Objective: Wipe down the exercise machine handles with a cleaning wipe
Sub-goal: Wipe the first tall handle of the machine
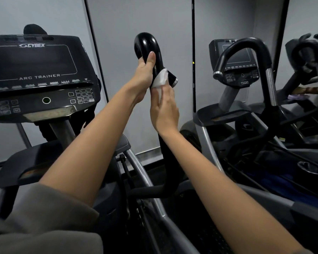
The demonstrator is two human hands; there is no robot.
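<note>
Plain pale grey wall panels run across the back, split by thin black seams. On the left stands a black console with a dark screen and a keypad. To the right a second exercise machine with its own small console and curved black bars stands near the wall. The floor below is dark. The light is dim and even.
</note>
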